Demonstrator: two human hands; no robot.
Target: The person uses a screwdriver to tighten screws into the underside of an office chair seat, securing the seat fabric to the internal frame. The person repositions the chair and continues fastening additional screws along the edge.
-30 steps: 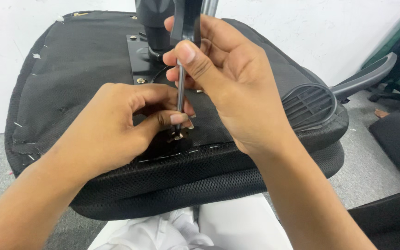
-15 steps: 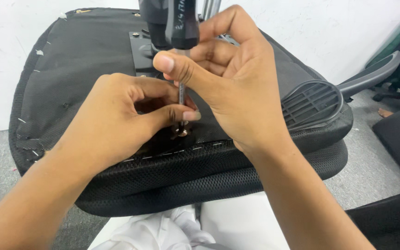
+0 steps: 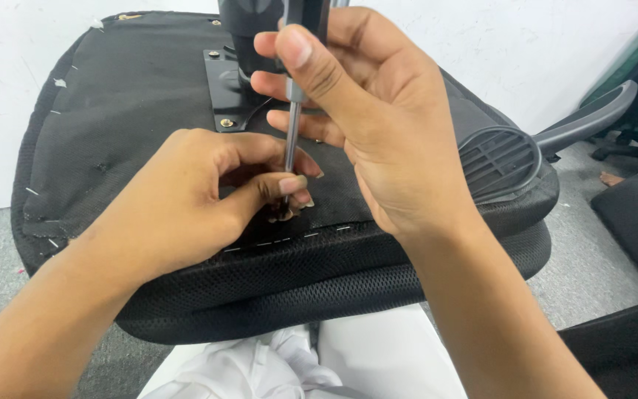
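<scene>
right hand [image 3: 378, 125] grips a steel-shafted screwdriver [image 3: 292, 125]; left hand [image 3: 193, 199] pinches its tip on woven black seat fabric [image 3: 134, 96].

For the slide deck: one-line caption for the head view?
Right hand holds screwdriver upright; left hand steadies its tip on upturned chair seat.

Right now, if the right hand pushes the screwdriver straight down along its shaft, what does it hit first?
The right hand holds the screwdriver near upright. Its tip sits between the left hand's fingertips, so it would likely meet whatever they pinch there, hidden from view, then the black seat underside.
</scene>
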